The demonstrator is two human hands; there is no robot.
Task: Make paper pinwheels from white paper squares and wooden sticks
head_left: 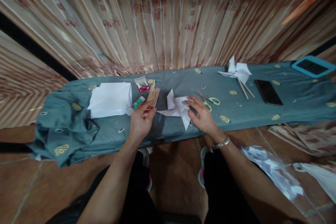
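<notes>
A white paper pinwheel (179,107) lies on the cloth in front of me, its blades folded up. My right hand (201,114) rests at its right side, fingers apart and curved, fingertips touching the paper. My left hand (143,119) is closed in a pinch at the lower ends of a bundle of thin wooden sticks (154,92); how many it grips is hidden by the fingers. Just left of the sticks lies a green and white glue stick (138,103). Scissors (210,101) with pale green handles lie beyond my right hand.
On the cloth-covered bench (162,133) are a stack of white paper (110,99), an open red-and-white small box (141,84), another pinwheel (237,71) lying over two sticks, a phone (268,92) and a blue-framed tablet (313,66). A curtain (157,24) hangs behind. A plastic bag (273,171) lies on the floor.
</notes>
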